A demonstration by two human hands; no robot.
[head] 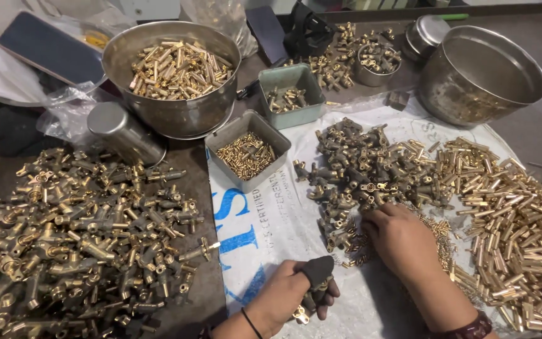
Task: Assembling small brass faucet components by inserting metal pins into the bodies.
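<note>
Head view, looking down on the bench [534,125]. Much is cut off: both forearms are lost at the bottom edge, and the big heap of brass fittings [76,245] on the left side runs out of frame at the left and bottom edges. The left hand [286,295] is seen near the bottom edge, fingers curled tight around a brass fitting [312,295]; a dark thumb cover [318,271] is worn over the thumb, and most of the held piece is hidden by it and by the fingers, so only a brass ring end and a stub can be made out. A thin dark band is worn at that wrist. The right hand [403,242] is laid palm down on the near edge of the middle pile of fittings [365,172]; its fingertips are buried among the pieces, so whether anything is gripped cannot be told. That pile is spread on a white printed sack [265,226], with a spread of brass tubes [509,213] towards the right edge. Towards the far edge a steel bowl of tubes [177,69], a small tray of pins [247,150], a second small tray [291,94], an empty steel pot [481,72] and a steel tin [123,132] lying on its side are seen. A phone [48,47] is lying at the far left corner.
</note>
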